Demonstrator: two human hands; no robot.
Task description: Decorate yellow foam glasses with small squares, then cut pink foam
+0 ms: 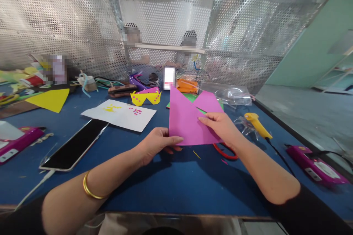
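Both hands hold up a magenta craft sheet (187,121) with a V-shaped notch in its top edge. My left hand (160,141) pinches its lower left corner, thumb in front and fingers behind. My right hand (220,125) grips the right side, thumb and forefinger together near the middle. Under my right wrist, red scissor handles (226,152) show on the table; the rest of the scissors is mostly hidden. A green sheet (202,101) lies behind the magenta one. To the left stand yellow cut-out glasses (146,98) with pink dots.
White paper (124,114) bearing small yellow and pink bits lies left, beside a charging phone (77,145). On the right are a yellow glue gun (258,125) and a magenta power strip (314,165). Perforated metal mesh (165,18) closes off the blue table's (171,191) back.
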